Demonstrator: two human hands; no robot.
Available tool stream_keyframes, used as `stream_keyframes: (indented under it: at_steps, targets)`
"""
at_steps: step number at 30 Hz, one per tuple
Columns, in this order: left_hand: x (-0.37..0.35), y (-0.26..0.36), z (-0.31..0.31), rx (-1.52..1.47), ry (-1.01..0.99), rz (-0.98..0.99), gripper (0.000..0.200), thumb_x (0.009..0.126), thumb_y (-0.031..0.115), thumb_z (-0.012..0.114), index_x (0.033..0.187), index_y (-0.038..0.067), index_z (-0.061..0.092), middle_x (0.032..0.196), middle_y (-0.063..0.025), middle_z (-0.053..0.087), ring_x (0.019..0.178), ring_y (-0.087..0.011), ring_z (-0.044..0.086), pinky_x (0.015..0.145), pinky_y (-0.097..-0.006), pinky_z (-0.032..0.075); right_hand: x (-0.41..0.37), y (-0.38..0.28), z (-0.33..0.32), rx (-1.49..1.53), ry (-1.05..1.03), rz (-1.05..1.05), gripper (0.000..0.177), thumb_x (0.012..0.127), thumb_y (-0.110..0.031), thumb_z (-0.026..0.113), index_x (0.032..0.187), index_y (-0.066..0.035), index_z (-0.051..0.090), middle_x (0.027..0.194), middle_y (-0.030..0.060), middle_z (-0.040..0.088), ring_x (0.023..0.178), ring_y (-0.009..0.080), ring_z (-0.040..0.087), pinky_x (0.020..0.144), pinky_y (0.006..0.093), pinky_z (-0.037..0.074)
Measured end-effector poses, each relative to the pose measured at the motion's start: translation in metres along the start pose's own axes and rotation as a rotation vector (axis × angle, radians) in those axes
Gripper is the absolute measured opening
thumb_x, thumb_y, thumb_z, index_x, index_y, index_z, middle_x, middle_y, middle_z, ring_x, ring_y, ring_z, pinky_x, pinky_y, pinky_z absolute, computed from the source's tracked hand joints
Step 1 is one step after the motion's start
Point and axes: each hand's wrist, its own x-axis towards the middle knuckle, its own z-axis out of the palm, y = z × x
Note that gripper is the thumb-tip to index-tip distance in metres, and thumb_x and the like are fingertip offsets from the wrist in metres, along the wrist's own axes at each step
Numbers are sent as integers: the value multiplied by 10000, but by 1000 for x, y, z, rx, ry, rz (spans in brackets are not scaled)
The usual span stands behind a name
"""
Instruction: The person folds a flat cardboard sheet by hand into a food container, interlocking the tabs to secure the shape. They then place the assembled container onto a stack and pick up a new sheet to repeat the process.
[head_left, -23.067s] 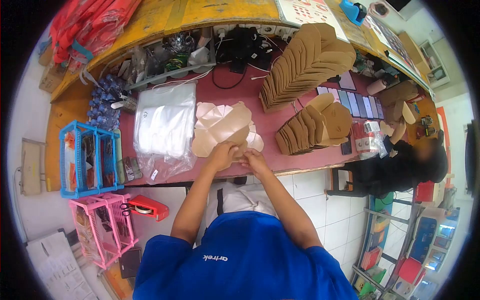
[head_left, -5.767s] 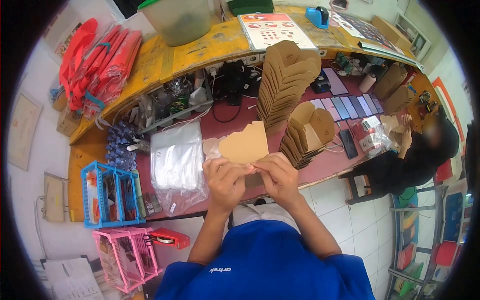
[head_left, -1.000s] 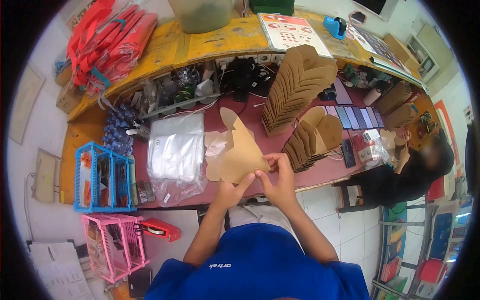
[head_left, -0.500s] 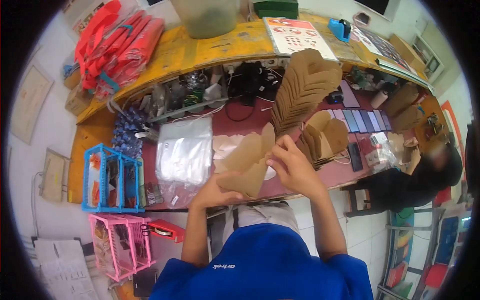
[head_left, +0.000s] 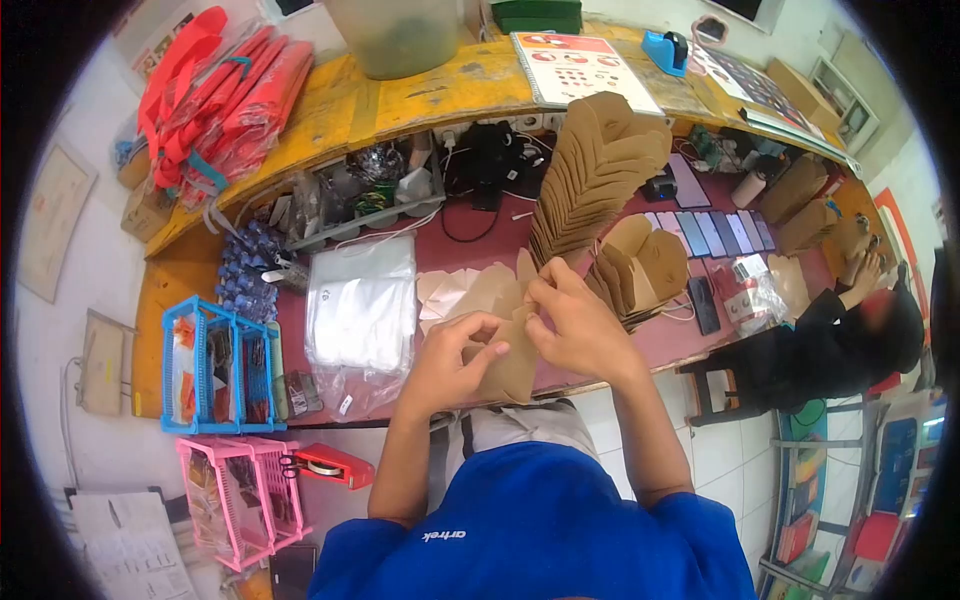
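Note:
A partly folded brown cardboard box point(head_left: 513, 366) is between my two hands at the front of the desk. My right hand point(head_left: 575, 320) pinches its upper right edge. My left hand point(head_left: 455, 360) is at its left side, thumb and fingers bent, with a gap between them. Flat cardboard with a pale inner side point(head_left: 445, 296) lies just behind. A tall stack of nested brown boxes point(head_left: 595, 175) stands beyond my right hand, and a shorter stack point(head_left: 640, 272) is to its right.
Clear plastic bags point(head_left: 362, 305) lie left of my hands. Blue baskets point(head_left: 215, 365) and pink baskets point(head_left: 240, 495) are at the left. Several phones point(head_left: 710, 233) lie at the right, near a seated person in black point(head_left: 810, 350). A yellow shelf point(head_left: 420, 105) runs behind.
My left hand has moved up from the bottom of the box to its left side, and its fingers have bent. My right hand stays at the upper edge. The person at the right has shifted an arm.

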Motion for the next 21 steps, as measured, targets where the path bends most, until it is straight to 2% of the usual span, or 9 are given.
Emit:
stream_keyframes:
  at_steps: [6,9,11,12,14,15,17,19,21]
  targets:
    - [4,1,7,18,-63,-29,214,935,73,730,1108,-41,673,969,-171,740,903,-264,718,824,-364,553,2,27,19,158,-39,-23,182,897,-111,591,1032,12,580,1073,185,497,997,355,572,891,445,482]
    - [5,-2,9,9,-74,10,205,943,62,716,1107,-46,659,942,-163,724,886,-250,700,812,-361,541,0,32,23,269,-143,17,215,920,-102,617,1110,0,603,1108,168,520,1028,323,578,911,421,487]
    - [7,-10,10,-46,20,-18,188,952,61,704,1099,-43,650,936,-153,716,883,-232,687,805,-348,533,-7,19,29,468,136,-40,318,927,-73,677,1234,-15,615,1200,154,564,1066,310,604,949,399,506]
    - [7,-13,10,-45,21,-21,188,952,61,704,1099,-43,650,936,-153,716,883,-232,687,805,-348,533,-11,18,36,471,134,-40,318,927,-73,677,1234,-15,615,1200,154,564,1066,310,604,949,399,506]
    - [10,-17,8,-39,24,-1,173,970,73,690,1094,-42,650,944,-142,717,864,-221,678,797,-340,529,-18,20,48,481,287,11,438,910,-53,740,1325,-20,606,1322,169,588,1140,319,631,994,398,518]
    - [11,-17,8,-39,24,0,173,970,73,690,1094,-42,650,944,-142,717,864,-221,678,797,-340,529,-20,20,49,482,288,10,438,910,-53,740,1325,-20,606,1322,169,588,1140,319,631,994,398,518]
    - [14,-17,9,-67,27,-18,170,988,90,676,1100,-37,654,945,-134,717,854,-214,676,792,-338,527,-21,21,47,233,369,-153,464,893,-54,763,1327,-9,605,1376,199,590,1199,327,640,1007,401,525]
    - [17,-13,9,-66,26,-24,170,994,96,673,1103,-34,655,944,-132,717,852,-210,675,783,-338,527,-20,21,46,211,374,-154,463,892,-75,777,1317,4,610,1371,208,604,1199,324,653,1000,398,532]
    - [19,-7,9,-65,20,-34,171,999,101,670,1106,-31,657,943,-130,716,851,-207,674,774,-338,528,-21,23,47,239,339,-125,467,890,-84,783,1314,16,613,1316,205,633,1114,318,689,962,384,551]
